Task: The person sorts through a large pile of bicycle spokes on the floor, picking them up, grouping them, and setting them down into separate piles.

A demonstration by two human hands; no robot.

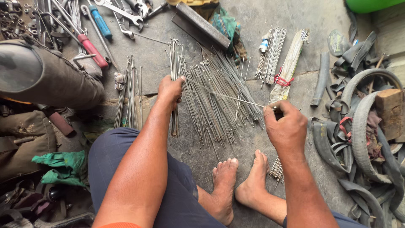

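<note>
Roughly midway: left hand (170,89) grips a sorted bundle (175,63) left of the loose pile (219,97); right hand (286,126) pinches one spoke (236,98) over it.

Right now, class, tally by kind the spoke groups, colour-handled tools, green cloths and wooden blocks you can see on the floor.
Spoke groups on the floor: 5, counting the loose pile
Colour-handled tools: 2, red handle, blue handle
Green cloths: 2
Wooden blocks: 1
Total: 10
</note>
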